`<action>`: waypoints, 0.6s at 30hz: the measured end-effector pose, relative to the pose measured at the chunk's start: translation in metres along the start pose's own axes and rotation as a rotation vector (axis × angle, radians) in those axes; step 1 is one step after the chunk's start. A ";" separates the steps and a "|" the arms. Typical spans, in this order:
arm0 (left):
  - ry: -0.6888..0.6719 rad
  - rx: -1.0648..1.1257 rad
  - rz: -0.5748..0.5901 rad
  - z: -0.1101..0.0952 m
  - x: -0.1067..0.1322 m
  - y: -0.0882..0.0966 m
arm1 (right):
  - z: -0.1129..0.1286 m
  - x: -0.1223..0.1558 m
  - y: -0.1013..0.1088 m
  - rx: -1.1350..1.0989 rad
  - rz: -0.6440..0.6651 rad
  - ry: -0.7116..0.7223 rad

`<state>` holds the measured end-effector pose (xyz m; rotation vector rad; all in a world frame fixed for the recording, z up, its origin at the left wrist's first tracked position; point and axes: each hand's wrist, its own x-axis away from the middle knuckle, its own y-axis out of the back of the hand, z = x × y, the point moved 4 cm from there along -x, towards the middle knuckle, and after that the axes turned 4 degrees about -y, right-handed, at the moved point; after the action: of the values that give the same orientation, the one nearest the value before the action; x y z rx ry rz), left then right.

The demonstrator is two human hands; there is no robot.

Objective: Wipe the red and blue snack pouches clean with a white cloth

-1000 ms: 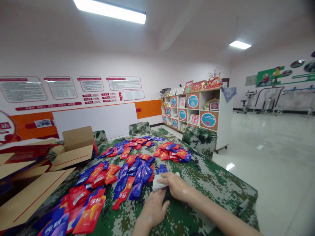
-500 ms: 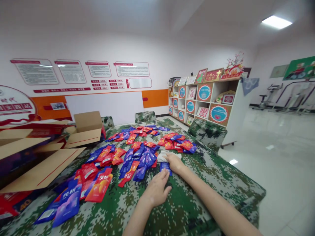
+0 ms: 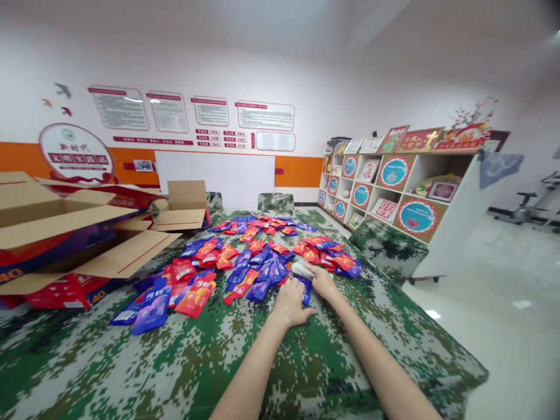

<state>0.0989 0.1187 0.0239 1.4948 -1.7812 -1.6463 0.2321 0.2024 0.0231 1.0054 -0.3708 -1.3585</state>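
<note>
My right hand (image 3: 322,282) grips a white cloth (image 3: 301,269) and presses it down at the near side of the packet piles. Partly under the cloth and my hands lies a blue packet (image 3: 307,291). My left hand (image 3: 290,302) rests palm down at that packet's left edge, thumb spread out; its fingertips are partly hidden. Just beyond it is a heap of blue and red packets (image 3: 269,271). Another mixed heap (image 3: 328,256) lies behind the cloth. More packets (image 3: 152,306) are spread to the left.
A camouflage cloth (image 3: 184,373) covers the table. Open cardboard boxes (image 3: 126,254) crowd its left side, flaps sticking out over the tabletop. Camouflage-covered chairs (image 3: 389,248) stand around the far and right sides. A white shelf unit (image 3: 464,204) with framed pictures is behind on the right.
The view has turned left and tilted, so more boxes show. My left hand has moved forward, closer to the blue packet and the cloth. My right hand still holds the cloth.
</note>
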 end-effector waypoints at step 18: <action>-0.087 -0.090 0.202 -0.005 -0.012 0.017 | -0.034 0.026 0.028 -0.632 -0.321 -0.346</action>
<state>0.0999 0.1219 0.0448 1.1795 -1.8100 -1.6877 0.2814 0.1884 0.0174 0.3079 -0.0156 -1.7926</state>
